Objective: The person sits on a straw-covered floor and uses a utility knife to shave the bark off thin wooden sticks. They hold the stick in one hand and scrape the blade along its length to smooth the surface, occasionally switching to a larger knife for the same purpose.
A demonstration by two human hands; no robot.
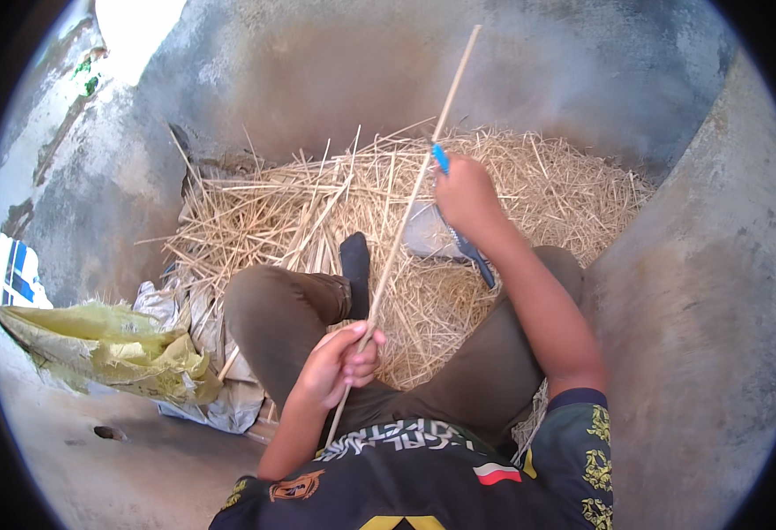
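A long, thin pale stick [399, 237] slants from my lap up toward the far wall. My left hand [346, 360] is closed around its lower part, with the stick's end passing below the fist. Farther up, my right hand [467, 196] is closed on a small blue-handled tool [441, 159]. The tool's blue end meets the stick or lies right beside it; its working edge is too small to make out. Below my right hand, a dark-handled tool [478, 261] lies by a grey block [432, 231].
Loose straw and thin sticks [256, 212] cover the ground ahead. Grey walls stand at the far side [388, 71] and the right [697, 291]. A frayed yellow-green sack [105, 340] lies left. My bent legs [282, 305] frame the work; one dark-socked foot [354, 265] shows.
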